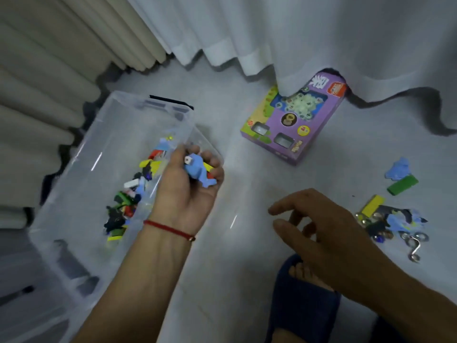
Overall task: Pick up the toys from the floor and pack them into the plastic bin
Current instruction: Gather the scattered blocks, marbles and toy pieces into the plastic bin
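A clear plastic bin (81, 154) stands on the floor at the left, with several small coloured toy pieces (133, 191) inside. My left hand (190, 184) is palm up over the bin's right rim and grips a blue fish-shaped toy (197, 172) with a yellow and a red piece. My right hand (319, 226) hovers above the floor at the lower right, fingers loosely spread, holding nothing. On the floor at the right lie a blue toy (398, 168), a green block (401, 185), a yellow block (372, 205) and a heap of blue and dark pieces (398, 222).
A purple toy box (294, 125) lies on the floor, half under a white curtain (321, 40). Beige curtains (49, 70) hang at the left. Metal ring puzzles (415, 246) lie by the heap. My foot in a dark blue slipper (301, 300) is at the bottom.
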Demonstrator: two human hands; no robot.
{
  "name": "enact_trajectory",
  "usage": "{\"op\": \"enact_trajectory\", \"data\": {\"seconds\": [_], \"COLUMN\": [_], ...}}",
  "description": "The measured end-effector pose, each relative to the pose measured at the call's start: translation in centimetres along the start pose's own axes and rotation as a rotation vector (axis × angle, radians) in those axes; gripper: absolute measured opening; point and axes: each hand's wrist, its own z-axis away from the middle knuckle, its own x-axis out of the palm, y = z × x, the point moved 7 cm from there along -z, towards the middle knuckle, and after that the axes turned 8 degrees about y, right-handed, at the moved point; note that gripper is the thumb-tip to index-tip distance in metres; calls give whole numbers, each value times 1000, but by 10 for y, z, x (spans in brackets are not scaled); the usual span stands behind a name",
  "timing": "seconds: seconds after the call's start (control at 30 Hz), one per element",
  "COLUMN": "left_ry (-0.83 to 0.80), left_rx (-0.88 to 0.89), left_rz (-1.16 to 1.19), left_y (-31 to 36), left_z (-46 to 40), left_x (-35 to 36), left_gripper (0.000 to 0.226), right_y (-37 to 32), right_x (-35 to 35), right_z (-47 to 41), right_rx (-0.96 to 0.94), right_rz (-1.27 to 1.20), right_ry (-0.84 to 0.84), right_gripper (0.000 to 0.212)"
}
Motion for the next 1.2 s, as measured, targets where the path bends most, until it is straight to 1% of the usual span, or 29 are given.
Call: {"op": "enact_trajectory", "data": {"seconds": [0.1, 0.17, 0.2, 0.27, 0.3, 0.33, 0.4, 0.47, 0.5, 0.53, 0.6, 0.63, 0.67, 0.7, 0.73, 0.8, 0.9, 0.93, 1.0, 1.07, 1.13, 1.2], "left_ry": [121, 186, 206, 281, 334, 359, 320, 291, 302, 329, 342, 300, 224, 121, 5, -215, -419, -487, -581, -614, -618, -593], "left_rx": [61, 94, 113, 145, 157, 172, 198, 206, 240, 305, 517, 637, 732, 780, 777, 688, 479, 431, 365, 381, 405, 412], "left_rz": [156, 211, 226, 233, 232, 236, 195, 149, 106, 46, -128, -228, -302, -355, -405, -556, -858, -927, -1053, -1146, -1207, -1215], "left_y": [54, 78, 88, 104, 108, 109, 106, 94, 90, 88, 91, 87, 77, 57, 33, -29, -133, -164, -214, -241, -252, -252], "left_z": [0, 0, -5, -10, -11, -13, -15, -11, -8, -8, -4, 1, 10, 18, 27, 40, 40, 39, 41, 39, 36, 33], "left_x": [-18, -24, -27, -30, -32, -33, -26, -14, -11, -11, -6, 2, 13, 28, 44, 76, 107, 111, 115, 112, 108, 103], "left_gripper": [27, 29, 33, 50, 49, 42, 27, 26, 24, 19, 9, 18, 25, 28, 29, 30, 30, 29, 29, 34, 38, 38], "right_y": [-12, -17, -18, -17, -15, -13, -6, 2, 7, 13, 28, 39, 52, 68, 84, 115, 157, 168, 190, 203, 207, 208], "right_x": [20, 30, 33, 36, 37, 38, 37, 35, 34, 32, 25, 18, 8, -4, -18, -49, -104, -118, -134, -133, -120, -109], "right_z": [-13, -17, -17, -17, -16, -14, -12, -9, -8, -7, -4, -3, -2, 1, 5, 17, 55, 69, 96, 111, 113, 105], "right_rx": [97, 139, 152, 174, 183, 190, 206, 234, 249, 262, 303, 327, 345, 360, 376, 439, 563, 604, 689, 732, 689, 633], "right_rz": [-137, -200, -222, -246, -246, -244, -243, -242, -240, -237, -241, -237, -210, -170, -110, 56, 333, 407, 504, 513, 523, 562], "right_ry": [-74, -92, -95, -101, -107, -108, -92, -80, -77, -74, -57, -30, 17, 74, 135, 268, 499, 550, 552, 499, 449, 432], "right_gripper": [11, 10, 11, 12, 12, 13, 15, 16, 17, 17, 18, 18, 19, 20, 19, 16, 5, 8, 34, 53, 63, 66]}}
